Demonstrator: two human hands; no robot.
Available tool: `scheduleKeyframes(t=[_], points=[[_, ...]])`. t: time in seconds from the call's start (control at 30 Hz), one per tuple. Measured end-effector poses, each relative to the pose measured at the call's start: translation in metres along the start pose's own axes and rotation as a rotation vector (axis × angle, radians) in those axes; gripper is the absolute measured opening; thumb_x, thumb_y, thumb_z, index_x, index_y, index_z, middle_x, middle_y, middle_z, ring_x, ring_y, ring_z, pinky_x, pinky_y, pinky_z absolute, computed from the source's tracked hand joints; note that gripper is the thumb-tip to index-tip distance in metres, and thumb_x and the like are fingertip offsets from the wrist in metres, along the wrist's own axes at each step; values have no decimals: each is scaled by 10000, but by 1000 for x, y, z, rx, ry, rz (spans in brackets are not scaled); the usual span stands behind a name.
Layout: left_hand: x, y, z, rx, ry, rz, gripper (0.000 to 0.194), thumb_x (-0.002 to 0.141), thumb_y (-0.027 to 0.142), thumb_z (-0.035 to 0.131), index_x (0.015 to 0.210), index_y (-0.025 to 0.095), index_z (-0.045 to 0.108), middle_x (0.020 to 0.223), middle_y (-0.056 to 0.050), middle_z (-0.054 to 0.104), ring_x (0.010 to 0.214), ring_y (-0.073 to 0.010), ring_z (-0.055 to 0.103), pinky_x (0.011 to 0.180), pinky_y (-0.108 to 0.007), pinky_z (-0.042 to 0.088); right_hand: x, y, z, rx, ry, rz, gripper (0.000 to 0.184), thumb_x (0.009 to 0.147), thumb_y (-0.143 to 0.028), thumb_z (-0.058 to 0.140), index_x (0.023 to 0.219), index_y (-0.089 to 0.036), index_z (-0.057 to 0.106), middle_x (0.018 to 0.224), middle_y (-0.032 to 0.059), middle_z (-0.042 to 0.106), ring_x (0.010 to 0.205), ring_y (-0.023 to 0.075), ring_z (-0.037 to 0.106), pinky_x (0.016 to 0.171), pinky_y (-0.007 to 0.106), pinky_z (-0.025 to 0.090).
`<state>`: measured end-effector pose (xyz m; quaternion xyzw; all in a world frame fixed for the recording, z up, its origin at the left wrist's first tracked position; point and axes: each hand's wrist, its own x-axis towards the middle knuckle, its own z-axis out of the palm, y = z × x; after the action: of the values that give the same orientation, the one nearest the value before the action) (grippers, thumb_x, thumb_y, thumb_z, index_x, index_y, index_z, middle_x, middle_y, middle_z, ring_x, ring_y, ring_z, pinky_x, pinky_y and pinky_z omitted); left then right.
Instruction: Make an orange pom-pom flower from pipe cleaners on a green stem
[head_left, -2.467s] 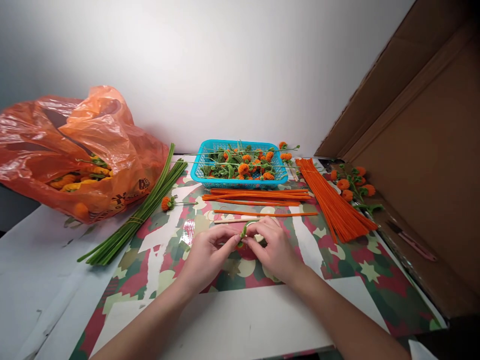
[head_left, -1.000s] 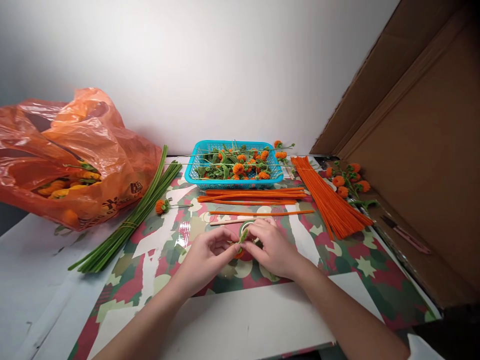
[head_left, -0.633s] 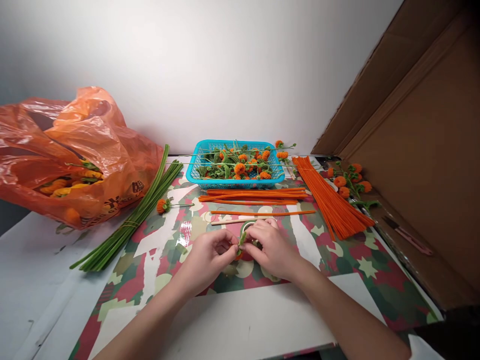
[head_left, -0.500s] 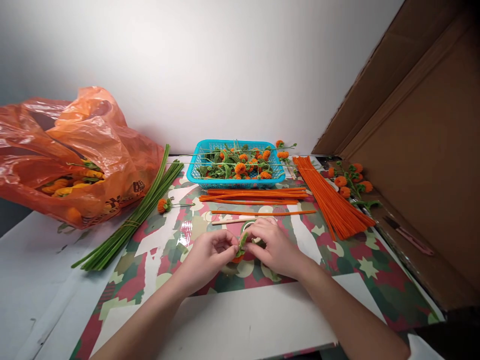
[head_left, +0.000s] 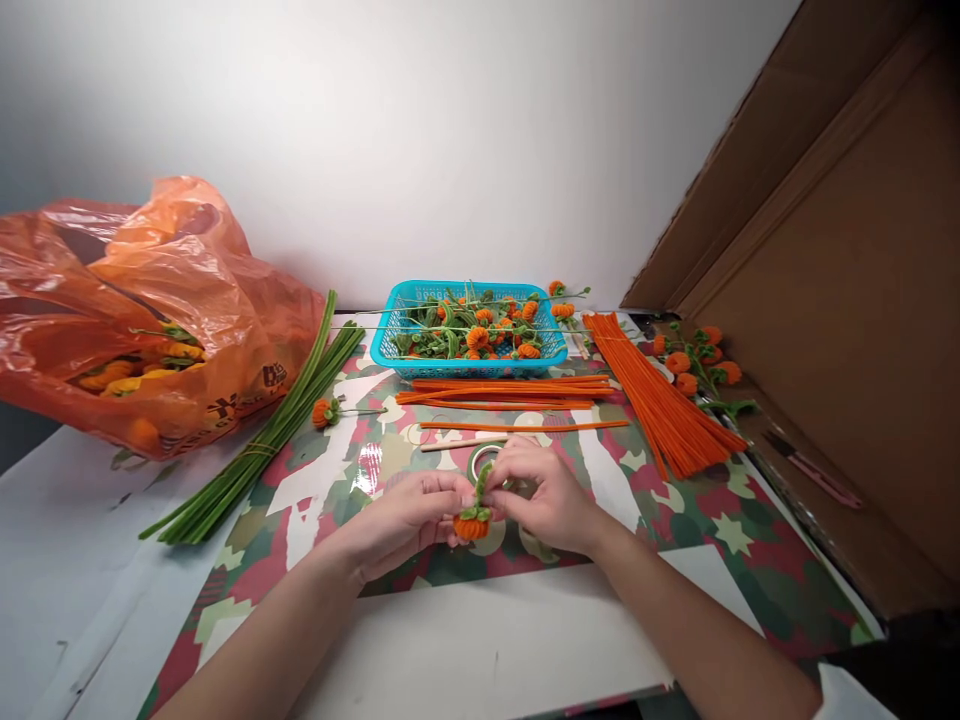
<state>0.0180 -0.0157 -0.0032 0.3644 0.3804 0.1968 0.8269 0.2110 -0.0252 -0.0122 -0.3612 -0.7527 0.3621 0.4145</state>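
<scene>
Between my hands, just above the table, is an orange pipe-cleaner pumpkin [head_left: 472,527] with green leaves and a green stem pointing up. My left hand [head_left: 421,512] pinches it from the left, fingers closed near the green top. From the right, the thumb and fingers of my right hand [head_left: 541,492] close on the green stem. Behind them lies a roll of green tape [head_left: 484,458], partly hidden by my right fingers. A thin wooden stick [head_left: 454,445] lies beyond, close to a single orange pipe cleaner [head_left: 525,427].
A blue basket [head_left: 382,350] holds several orange pumpkins and green pieces. Orange pipe cleaners [head_left: 660,400] and green pipe cleaners [head_left: 262,450] lie in bundles. An orange plastic bag [head_left: 247,290] stands left. At right lie a knife [head_left: 814,470] and more pumpkins [head_left: 686,384] beside a cardboard wall [head_left: 847,300].
The pumpkin has tilted up into fuller view, its orange body now showing below my fingers. My left hand has turned slightly, and more of the tape roll is visible.
</scene>
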Motion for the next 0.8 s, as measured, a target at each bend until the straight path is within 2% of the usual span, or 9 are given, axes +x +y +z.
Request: scheduleKeyframes(t=[0.1,0.23,0.3,0.4,0.47,0.63,0.8], points=[[2,-3,0,11,106,86,257,699,307,776,733,160,569,637,30,546,566,-73,488,577,-196,437,0,-3,1,-61,47,37,172,775,-44,622,725,-209,615,707,-27,633,736,144,533,795,329,361],[2,-6,6,196,247,262,290,759,418,708,758,173,553,626,34,543,567,-98,531,579,-220,446,2,-6,2,-194,58,70,156,799,-80,570,699,-198,550,716,-28,615,745,143,540,791,327,347],[0,-7,10,317,308,367,273,798,440,652,839,178,583,762,-3,610,617,-120,576,611,-251,479,3,-5,3,-251,61,96,148,802,-95,558,699,-197,535,716,-28,609,746,146,544,789,327,344],[-3,-8,17,548,382,526,237,804,369,646,963,198,608,1016,-61,644,746,-161,622,663,-279,517,3,-5,5,-298,72,135,134,799,-100,539,707,-197,530,726,-19,609,759,153,553,793,329,348],[-4,-10,20,715,428,605,191,800,312,644,955,203,620,991,-62,665,772,-173,628,677,-276,522,3,-5,6,-321,83,150,127,795,-107,532,706,-197,526,725,-14,606,762,159,555,797,332,350],[-1,-14,22,908,530,679,136,830,236,563,942,198,631,885,-45,695,713,-164,624,654,-271,510,1,-7,7,-336,84,143,114,790,-114,533,711,-197,528,715,-16,601,760,159,554,799,334,337],[0,-16,20,993,562,725,121,832,218,555,895,193,655,849,-45,704,738,-177,621,667,-279,489,1,-8,7,-336,90,136,118,774,-113,552,694,-195,529,684,-26,589,734,153,540,781,330,320]])
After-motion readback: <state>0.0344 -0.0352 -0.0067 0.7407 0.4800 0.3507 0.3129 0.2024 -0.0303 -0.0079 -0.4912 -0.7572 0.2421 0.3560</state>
